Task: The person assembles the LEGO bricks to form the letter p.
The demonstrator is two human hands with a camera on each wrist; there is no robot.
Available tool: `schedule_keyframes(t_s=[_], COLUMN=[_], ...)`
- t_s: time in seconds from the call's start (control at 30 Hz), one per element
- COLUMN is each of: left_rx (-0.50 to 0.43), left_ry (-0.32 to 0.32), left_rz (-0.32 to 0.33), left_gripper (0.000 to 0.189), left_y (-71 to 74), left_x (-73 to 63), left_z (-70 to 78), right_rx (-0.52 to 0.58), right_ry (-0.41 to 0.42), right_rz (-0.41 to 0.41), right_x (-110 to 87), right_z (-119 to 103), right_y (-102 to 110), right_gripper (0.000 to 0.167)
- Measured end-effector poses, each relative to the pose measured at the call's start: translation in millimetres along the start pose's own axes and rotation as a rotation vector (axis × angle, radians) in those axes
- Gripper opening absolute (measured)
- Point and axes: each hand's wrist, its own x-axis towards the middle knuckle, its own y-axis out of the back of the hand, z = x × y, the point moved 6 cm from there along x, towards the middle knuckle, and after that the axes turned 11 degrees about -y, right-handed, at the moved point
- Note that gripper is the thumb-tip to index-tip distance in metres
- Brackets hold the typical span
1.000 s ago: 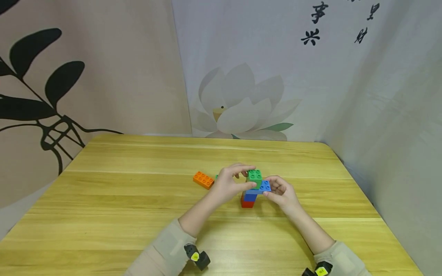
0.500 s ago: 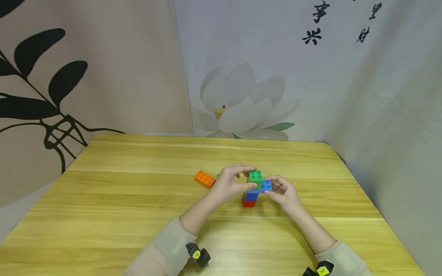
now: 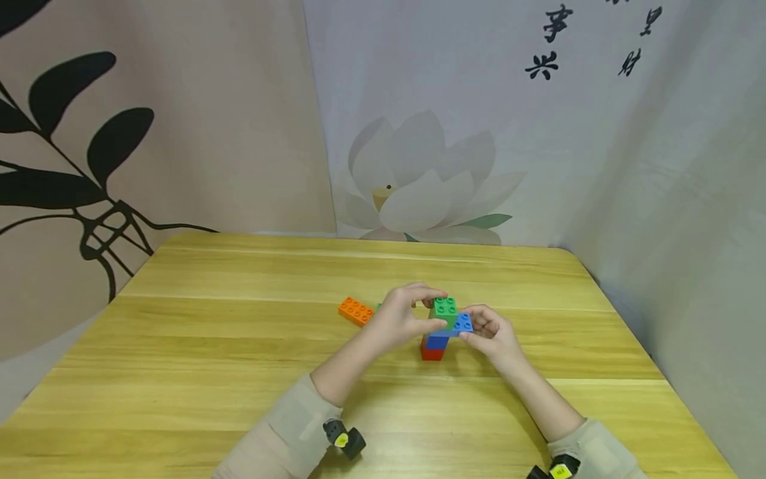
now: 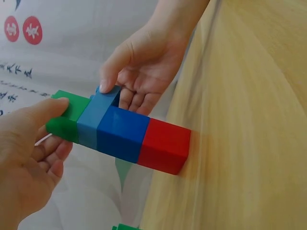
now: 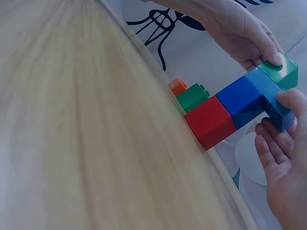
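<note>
A small tower of toy building bricks stands on the wooden table. At its base is a red brick (image 4: 164,146), with a dark blue brick (image 4: 123,134) above it. A lighter blue brick (image 3: 463,324) lies across the top and juts out to the right. On that brick's left end sits a green brick (image 3: 445,313) with studs facing up. My left hand (image 3: 401,313) pinches the green brick between thumb and fingers. My right hand (image 3: 493,336) pinches the overhanging end of the lighter blue brick, thumb at the near side.
An orange brick (image 3: 356,311) lies on the table (image 3: 239,372) left of the tower. Beside it rests another green brick (image 5: 193,97), mostly hidden behind my left hand in the head view. A printed cloth backdrop (image 3: 443,80) hangs behind the table's far edge.
Both hands keep their hold on the bricks, and the tower stands as before. Everything shifts slightly right in the head view, backdrop included.
</note>
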Motion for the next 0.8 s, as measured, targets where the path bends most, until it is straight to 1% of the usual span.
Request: schedule_keyframes(t_s=[0.13,0.3,0.63,0.8], left_rx=[-0.020,-0.024,-0.078,-0.095], left_ry=[0.031,0.046,0.034,0.029], left_rz=[0.000,0.008,0.036,0.042], left_gripper=[0.041,0.042,0.044,0.050], left_y=[-0.8,0.1,-2.6,-3.5], left_x=[-0.8,-2.4,-5.2,-6.4], left_z=[-1.2,-2.5,-8.6,-10.7], right_rx=[-0.007,-0.014,-0.016,-0.015], right_ry=[0.002,-0.005,-0.011,-0.007], right_rz=[-0.005,0.001,0.004,0.005], right_x=[0.0,0.9,0.3,0.2], right_z=[0.0,0.4,1.1,1.7], right_y=[-0.2,-0.5,1.4,2.3], right_gripper=[0.028,0.030,0.030,0.031])
